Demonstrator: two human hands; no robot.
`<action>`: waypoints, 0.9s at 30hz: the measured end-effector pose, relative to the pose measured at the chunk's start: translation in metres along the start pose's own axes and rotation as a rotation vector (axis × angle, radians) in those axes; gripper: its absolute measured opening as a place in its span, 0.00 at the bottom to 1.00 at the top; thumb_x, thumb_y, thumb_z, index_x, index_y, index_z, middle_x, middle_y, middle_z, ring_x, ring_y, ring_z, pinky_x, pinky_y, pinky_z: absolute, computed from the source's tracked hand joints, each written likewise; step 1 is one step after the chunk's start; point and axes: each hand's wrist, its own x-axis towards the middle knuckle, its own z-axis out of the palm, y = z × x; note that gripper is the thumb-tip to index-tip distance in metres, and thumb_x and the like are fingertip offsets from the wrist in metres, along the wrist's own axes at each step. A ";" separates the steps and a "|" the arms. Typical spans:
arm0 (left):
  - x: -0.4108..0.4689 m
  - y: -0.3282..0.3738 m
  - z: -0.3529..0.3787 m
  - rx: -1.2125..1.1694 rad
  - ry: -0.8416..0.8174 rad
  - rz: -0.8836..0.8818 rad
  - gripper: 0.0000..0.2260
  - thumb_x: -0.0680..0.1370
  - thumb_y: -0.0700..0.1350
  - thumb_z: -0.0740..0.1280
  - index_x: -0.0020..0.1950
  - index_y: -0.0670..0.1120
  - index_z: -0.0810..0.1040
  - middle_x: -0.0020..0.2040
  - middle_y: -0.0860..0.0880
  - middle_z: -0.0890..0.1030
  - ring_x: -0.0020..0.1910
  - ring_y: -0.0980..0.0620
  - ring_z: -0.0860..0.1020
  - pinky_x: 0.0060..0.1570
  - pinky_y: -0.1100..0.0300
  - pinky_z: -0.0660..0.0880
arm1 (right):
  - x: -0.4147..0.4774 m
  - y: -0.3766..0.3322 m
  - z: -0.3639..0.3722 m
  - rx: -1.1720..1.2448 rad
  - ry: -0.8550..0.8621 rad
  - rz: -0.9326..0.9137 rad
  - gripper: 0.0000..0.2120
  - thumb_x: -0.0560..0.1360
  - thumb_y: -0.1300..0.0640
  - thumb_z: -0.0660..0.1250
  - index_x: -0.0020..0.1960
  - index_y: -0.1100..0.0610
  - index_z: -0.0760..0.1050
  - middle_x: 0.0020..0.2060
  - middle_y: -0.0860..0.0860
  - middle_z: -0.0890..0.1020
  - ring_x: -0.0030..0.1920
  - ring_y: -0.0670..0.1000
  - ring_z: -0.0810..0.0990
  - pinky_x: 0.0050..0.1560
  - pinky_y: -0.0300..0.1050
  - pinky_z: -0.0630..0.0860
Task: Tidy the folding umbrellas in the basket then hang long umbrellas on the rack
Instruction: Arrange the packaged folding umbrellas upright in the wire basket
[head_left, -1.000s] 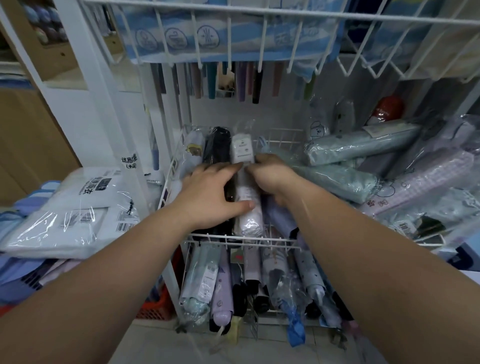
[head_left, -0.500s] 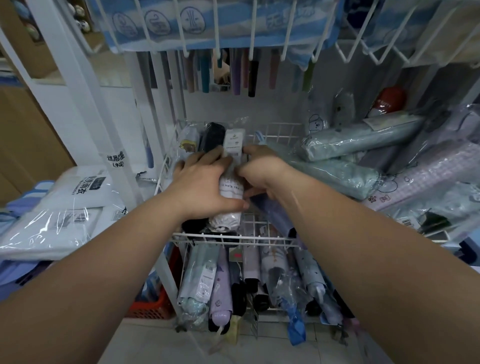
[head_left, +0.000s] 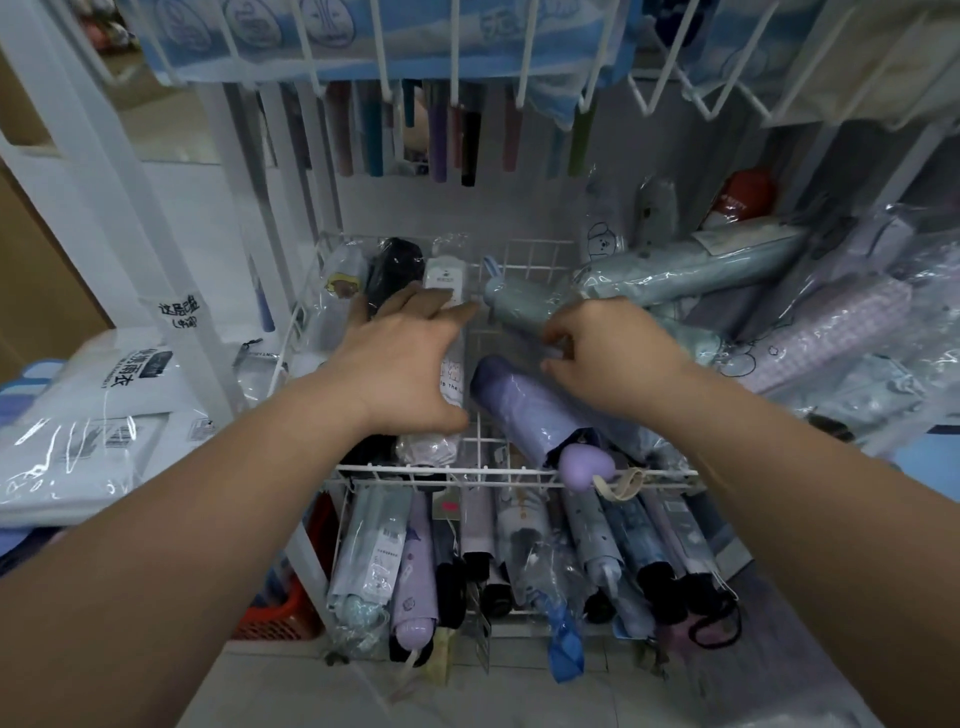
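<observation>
In the white wire basket (head_left: 519, 470), a black folded umbrella (head_left: 397, 265) lies just left of a white wrapped umbrella (head_left: 451, 376). A purple folded umbrella (head_left: 519, 405) lies right, a pale-green umbrella (head_left: 519, 309) behind it.

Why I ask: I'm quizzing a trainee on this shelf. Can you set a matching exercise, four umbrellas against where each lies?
Things:
1 white umbrella
2 purple umbrella
3 pale green umbrella
4 bright blue umbrella

Places:
A in the lower basket
B under the left hand
C at the far end of the upper basket, just beyond the right hand
D slanted, its heart-shaped handle poking over the upper basket's front rim

Pairs: 1-B, 2-D, 3-C, 4-A
</observation>
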 end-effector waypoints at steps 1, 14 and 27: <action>0.000 0.005 0.001 -0.026 0.043 0.040 0.45 0.65 0.64 0.71 0.79 0.58 0.59 0.78 0.51 0.63 0.78 0.44 0.59 0.73 0.35 0.59 | -0.002 0.004 0.001 -0.028 0.045 -0.018 0.12 0.73 0.51 0.67 0.55 0.50 0.82 0.48 0.55 0.85 0.50 0.60 0.82 0.49 0.46 0.78; 0.000 0.052 0.011 -0.368 -0.119 0.081 0.18 0.73 0.55 0.75 0.62 0.57 0.79 0.45 0.56 0.79 0.46 0.54 0.79 0.44 0.60 0.72 | -0.033 0.010 -0.006 0.160 -0.270 0.030 0.19 0.73 0.37 0.68 0.55 0.48 0.83 0.48 0.50 0.85 0.49 0.52 0.82 0.52 0.48 0.79; -0.023 0.037 0.013 -0.587 0.108 -0.001 0.17 0.78 0.45 0.70 0.67 0.56 0.79 0.49 0.53 0.84 0.46 0.53 0.83 0.53 0.52 0.80 | -0.032 -0.005 -0.007 0.594 -0.109 0.201 0.24 0.76 0.54 0.70 0.72 0.51 0.73 0.63 0.52 0.81 0.52 0.48 0.78 0.49 0.40 0.74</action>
